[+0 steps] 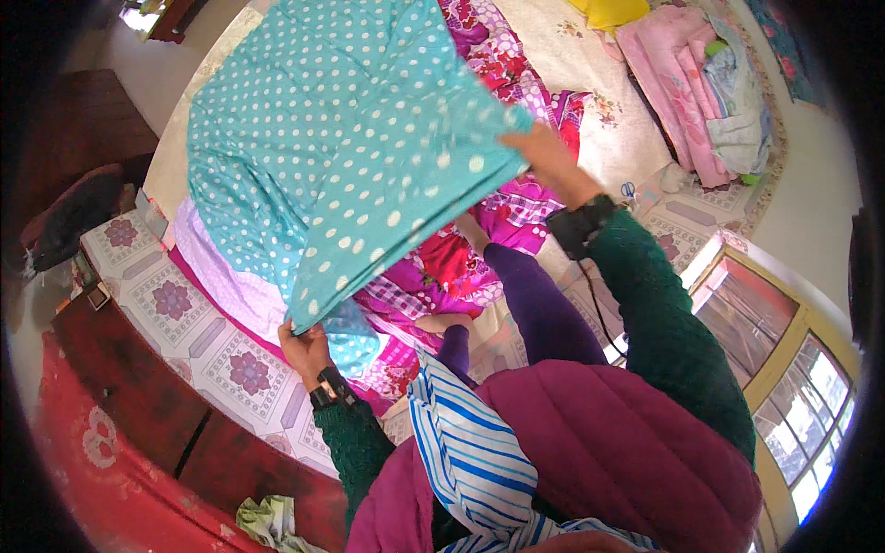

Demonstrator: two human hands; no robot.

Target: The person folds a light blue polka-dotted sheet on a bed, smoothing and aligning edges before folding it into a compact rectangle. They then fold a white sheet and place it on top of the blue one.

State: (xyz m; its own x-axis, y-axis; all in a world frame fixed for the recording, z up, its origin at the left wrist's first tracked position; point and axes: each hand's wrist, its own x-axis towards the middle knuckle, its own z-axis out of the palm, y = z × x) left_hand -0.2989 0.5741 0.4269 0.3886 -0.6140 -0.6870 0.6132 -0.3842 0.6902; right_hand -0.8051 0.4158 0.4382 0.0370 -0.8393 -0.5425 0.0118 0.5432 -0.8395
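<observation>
A turquoise cloth with white polka dots point(332, 131) is stretched out between both hands. My left hand point(305, 351) grips its near left corner, and my right hand point(550, 162) grips the edge at its right end. The taut edge between them runs slantwise, with layers lying along it. Beneath the cloth lies a magenta and red flowered bedding fabric point(442, 266), on which bare feet stand. A lilac cloth point(231, 276) shows below the turquoise one at the left. The far part of the turquoise cloth spreads over the bed and leaves the picture at the top.
Folded pink bedding point(674, 90) and a yellow cloth point(612, 12) lie at the far right of the bed. Small scissors point(627, 189) lie near my right wrist. A dark red wooden cabinet point(138, 373) borders the left, with a crumpled pale green cloth point(273, 522). A framed window point(774, 359) stands right.
</observation>
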